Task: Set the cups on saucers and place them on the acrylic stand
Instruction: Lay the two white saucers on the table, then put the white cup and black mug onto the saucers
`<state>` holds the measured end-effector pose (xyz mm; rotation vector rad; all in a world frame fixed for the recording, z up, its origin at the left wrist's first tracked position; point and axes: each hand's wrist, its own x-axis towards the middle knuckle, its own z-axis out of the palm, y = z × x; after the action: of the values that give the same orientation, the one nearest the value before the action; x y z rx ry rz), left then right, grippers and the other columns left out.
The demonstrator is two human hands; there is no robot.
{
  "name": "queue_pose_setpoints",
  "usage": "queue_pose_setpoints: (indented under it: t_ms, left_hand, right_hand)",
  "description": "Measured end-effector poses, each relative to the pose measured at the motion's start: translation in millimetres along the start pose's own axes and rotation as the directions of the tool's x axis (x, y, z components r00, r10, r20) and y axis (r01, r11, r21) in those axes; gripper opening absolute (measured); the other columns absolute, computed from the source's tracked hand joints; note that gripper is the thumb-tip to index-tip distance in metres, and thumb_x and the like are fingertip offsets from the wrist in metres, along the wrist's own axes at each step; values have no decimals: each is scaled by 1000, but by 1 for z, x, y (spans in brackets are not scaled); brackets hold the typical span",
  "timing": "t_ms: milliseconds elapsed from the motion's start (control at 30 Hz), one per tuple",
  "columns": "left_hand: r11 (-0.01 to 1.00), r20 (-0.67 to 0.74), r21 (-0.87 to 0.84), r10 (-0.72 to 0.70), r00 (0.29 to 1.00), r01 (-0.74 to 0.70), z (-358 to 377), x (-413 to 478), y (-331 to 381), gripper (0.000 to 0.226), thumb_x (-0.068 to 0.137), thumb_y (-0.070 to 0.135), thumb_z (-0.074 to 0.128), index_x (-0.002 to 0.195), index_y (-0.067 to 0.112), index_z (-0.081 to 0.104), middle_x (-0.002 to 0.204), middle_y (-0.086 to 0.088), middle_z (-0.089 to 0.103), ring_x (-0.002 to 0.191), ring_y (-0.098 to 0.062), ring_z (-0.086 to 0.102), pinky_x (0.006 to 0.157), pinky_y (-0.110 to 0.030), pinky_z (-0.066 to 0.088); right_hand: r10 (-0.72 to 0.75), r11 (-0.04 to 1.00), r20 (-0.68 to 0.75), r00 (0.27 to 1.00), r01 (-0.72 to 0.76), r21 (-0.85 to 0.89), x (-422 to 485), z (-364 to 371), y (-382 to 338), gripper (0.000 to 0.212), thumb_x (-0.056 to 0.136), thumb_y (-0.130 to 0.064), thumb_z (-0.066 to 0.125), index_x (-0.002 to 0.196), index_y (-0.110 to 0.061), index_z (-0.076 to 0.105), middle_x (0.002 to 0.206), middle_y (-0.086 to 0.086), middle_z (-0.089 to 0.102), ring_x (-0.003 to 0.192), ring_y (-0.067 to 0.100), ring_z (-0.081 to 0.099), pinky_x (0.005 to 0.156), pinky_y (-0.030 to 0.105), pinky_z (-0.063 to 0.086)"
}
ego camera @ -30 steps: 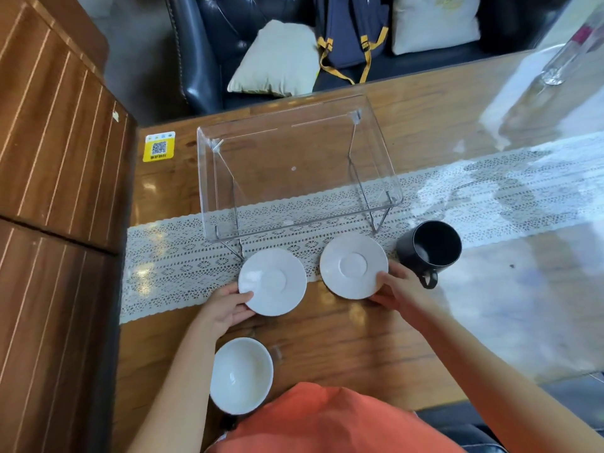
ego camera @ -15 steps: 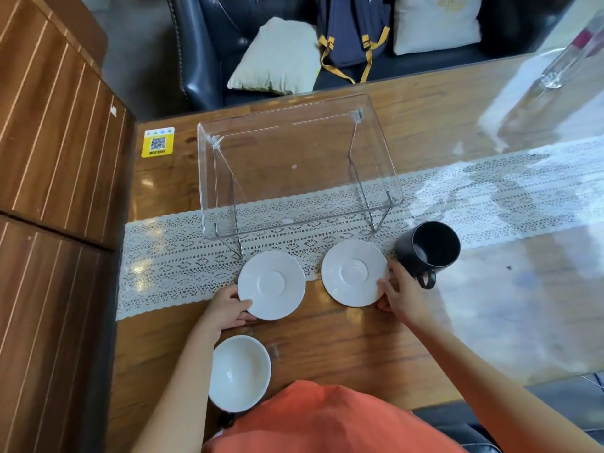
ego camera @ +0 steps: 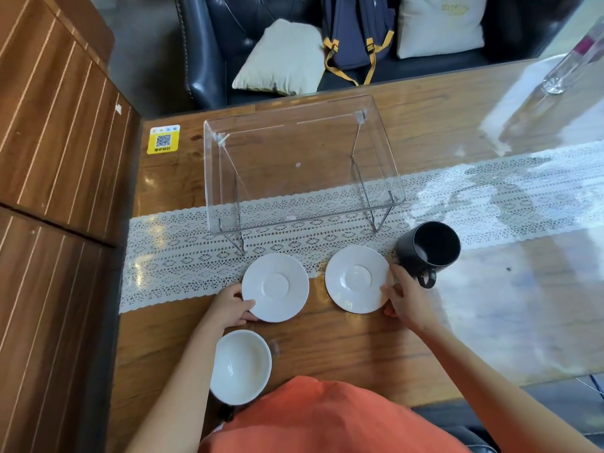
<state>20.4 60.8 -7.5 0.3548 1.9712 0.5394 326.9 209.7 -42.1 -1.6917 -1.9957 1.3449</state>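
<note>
Two white saucers lie side by side on the wooden table just in front of the clear acrylic stand (ego camera: 302,138). My left hand (ego camera: 230,307) grips the near left edge of the left saucer (ego camera: 276,287). My right hand (ego camera: 407,299) holds the right rim of the right saucer (ego camera: 358,279). A black cup (ego camera: 431,248) with a handle stands upright right of that saucer, close to my right fingers. A white cup (ego camera: 242,366) sits near the table's front edge, below my left hand. Nothing rests on the stand.
A white lace runner (ego camera: 183,253) crosses the table under the stand's legs. A yellow QR sticker (ego camera: 163,138) lies at the far left corner. A glass vase (ego camera: 568,60) stands far right. A wooden cabinet (ego camera: 55,158) borders the left; a dark sofa with cushions and backpack lies beyond.
Both saucers have shifted slightly away from me, toward the stand, with my hands still on their rims. The cups have not moved.
</note>
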Motion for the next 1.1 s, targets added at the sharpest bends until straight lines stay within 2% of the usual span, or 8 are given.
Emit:
queue_pose_setpoints:
  t_ms: [167, 300, 400, 500, 567, 667, 833, 1100]
  left_hand:
    - [972, -42, 230, 60, 997, -48, -5, 3, 2, 12, 82, 17, 58, 94, 18, 60, 78, 1, 69, 61, -13, 69, 55, -26, 50]
    - [862, -139, 496, 194, 971, -101, -14, 2, 1, 16, 78, 26, 58, 82, 15, 69, 76, 1, 72, 73, -19, 66, 72, -37, 54]
    - [874, -183, 468, 240, 953, -130, -23, -10, -3, 33, 80, 33, 61, 111, 20, 58, 101, 3, 68, 96, -20, 61, 80, -33, 47]
    - [828, -71, 465, 389, 918, -315, -32, -32, -8, 40, 77, 36, 65, 114, 29, 53, 112, 8, 61, 99, -12, 56, 80, -32, 45]
    - [739, 97, 523, 444, 891, -425, -37, -53, -10, 55, 71, 43, 67, 123, 39, 47, 122, 18, 50, 109, -4, 49, 85, -27, 40]
    - [565, 286, 643, 450, 846, -518, -34, -81, -16, 78, 60, 53, 64, 131, 48, 33, 133, 30, 32, 120, 4, 36, 94, -22, 36]
    - [344, 404, 759, 417, 814, -553, -16, -97, -38, 106, 51, 57, 67, 141, 43, 12, 151, 16, 13, 138, -6, 12, 106, -32, 30]
    - [279, 427, 759, 469, 773, -588, -14, -90, -51, 115, 47, 52, 67, 139, 45, -1, 151, 14, 3, 138, -9, 4, 99, -32, 40]
  right_hand:
    - [14, 986, 67, 998, -3, -168, -8, -13, -15, 38, 88, -16, 57, 124, -21, 50, 72, 0, 67, 66, 21, 66, 69, 42, 56]
    - [42, 936, 202, 978, 32, -349, -24, -33, -34, 36, 88, -23, 56, 121, -12, 44, 99, 11, 64, 85, 35, 62, 72, 40, 51]
    - [-196, 877, 76, 978, 209, -432, -37, -54, -53, 36, 85, -13, 57, 120, -21, 58, 94, 2, 69, 75, 18, 53, 58, 20, 37]
    - [-482, 800, -117, 868, 381, -463, -29, -88, -72, 33, 79, -7, 63, 106, -26, 64, 105, -1, 67, 92, 21, 60, 67, 30, 47]
    - [-437, 798, -102, 893, 333, -503, -7, -110, -74, 49, 76, -10, 70, 122, -25, 59, 131, 7, 57, 117, 32, 52, 89, 40, 47]
    - [-180, 779, 120, 976, 216, -589, 23, -126, -64, 84, 73, -17, 78, 144, -30, 37, 158, 11, 23, 143, 41, 20, 113, 54, 27]
    - [-87, 747, 299, 950, 261, -612, 47, -130, -55, 92, 65, -16, 82, 144, -27, 37, 152, 13, 33, 134, 36, 36, 104, 42, 37]
    - [-152, 777, 283, 947, 291, -558, 44, -126, -49, 90, 64, -16, 83, 143, -21, 40, 146, 16, 37, 128, 36, 42, 101, 43, 42]
